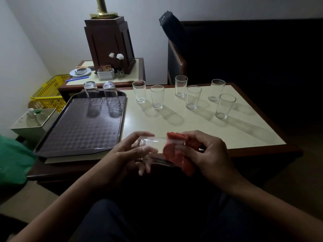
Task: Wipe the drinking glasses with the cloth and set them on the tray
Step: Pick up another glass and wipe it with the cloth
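A clear drinking glass (153, 144) lies on its side in the air over the table's front edge. My left hand (132, 152) grips its base end. My right hand (209, 151) holds a red cloth (174, 152) that is pushed into and around the glass's open end. Two glasses (92, 95) (111, 96) stand upside down at the far end of the dark patterned tray (78, 133). Several glasses stand upright on the pale tabletop, among them one at the left (139, 91) and one at the right (224, 106).
The tray lies on the table's left part and overhangs its front-left edge. A side table (132, 74) behind holds a wooden lamp base, a plate and a small box. A yellow basket (50, 91) and a grey bin (33, 124) stand left. A dark armchair (244, 53) is behind.
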A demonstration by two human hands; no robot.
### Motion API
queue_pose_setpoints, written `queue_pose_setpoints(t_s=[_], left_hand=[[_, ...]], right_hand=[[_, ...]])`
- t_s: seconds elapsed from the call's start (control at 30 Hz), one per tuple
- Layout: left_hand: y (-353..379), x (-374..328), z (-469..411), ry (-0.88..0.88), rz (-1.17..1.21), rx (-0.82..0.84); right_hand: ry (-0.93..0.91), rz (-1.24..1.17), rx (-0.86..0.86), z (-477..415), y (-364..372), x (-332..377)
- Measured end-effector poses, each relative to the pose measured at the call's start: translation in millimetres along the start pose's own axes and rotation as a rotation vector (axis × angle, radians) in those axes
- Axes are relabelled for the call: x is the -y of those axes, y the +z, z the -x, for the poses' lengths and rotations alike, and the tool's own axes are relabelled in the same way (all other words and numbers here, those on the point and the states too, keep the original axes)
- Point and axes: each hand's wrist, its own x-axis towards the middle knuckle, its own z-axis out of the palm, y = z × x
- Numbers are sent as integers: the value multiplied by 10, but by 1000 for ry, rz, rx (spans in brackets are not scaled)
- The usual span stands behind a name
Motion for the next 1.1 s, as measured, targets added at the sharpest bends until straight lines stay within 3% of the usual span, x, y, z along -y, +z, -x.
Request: queue_pose_setpoints(t_s=[0.1, 0.17, 0.27, 0.33, 0.4, 0.53, 0.6, 0.67, 0.73, 0.83, 0.9, 1.0, 1.1], left_hand=[[111, 35, 3, -199, -139, -61], [161, 57, -14, -221, -113, -59], [104, 60, -23, -22, 63, 17], [40, 51, 4, 43, 49, 73], [40, 34, 16, 32, -1, 56], [108, 79, -42, -156, -6, -79], [105, 102, -50, -214, 32, -96], [67, 96, -59, -190, 64, -110], [29, 60, -59, -136, 38, -164], [12, 44, -59, -78, 0, -223], [26, 66, -68, -94, -11, -249], [84, 98, -84, -128, -22, -296], [121, 129, -104, -157, -23, -323]], right_hand=[[-304, 155, -21, 74, -14, 95], [-165, 130, 0, 56, 4, 48], [211, -77, 72, -17, 48, -72], [299, -242, 86, -33, 55, -95], [136, -174, 72, -14, 17, -46], [-624, 287, 83, 39, -33, 52], [-823, 396, 196, 11, -39, -6], [-699, 330, 238, -34, -70, -59], [-316, 192, 222, -63, -104, -142], [373, -225, 118, -205, -131, -258], [636, -464, 3, -270, -140, -241], [649, -523, 40, -257, -103, -161], [267, -199, 228, -148, -134, -18]])
